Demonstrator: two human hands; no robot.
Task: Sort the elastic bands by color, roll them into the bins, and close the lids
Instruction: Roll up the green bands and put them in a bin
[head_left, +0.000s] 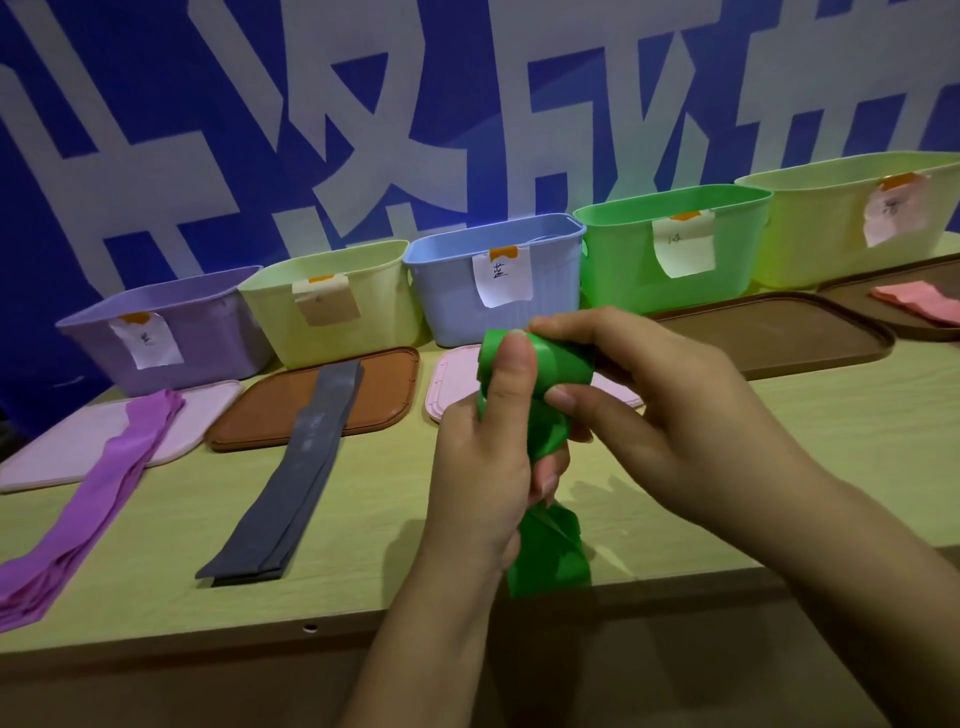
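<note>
The green band (540, 395) is sitting partly rolled at the top, a glossy coil, with its loose tail twisting down and hanging past the table (363, 561) edge below the hands. The left hand (483, 467) is gripping it from below, thumb pressing flat against the coil's front, fingers curling tight round the strip. The right hand (654, 405) is coming in from the right, its fingers pinching the coil's top and far side, thumb tucking under. Beyond the fingers, the bins are standing open in a row: purple bin (171, 338), yellow bin (337, 301), blue bin (498, 280), green bin (670, 244). Left of the hands, a grey band (291, 478) is lying flat across a brown lid (384, 395), and further left purple bands (98, 493) are trailing over a pink lid (208, 415).
</note>
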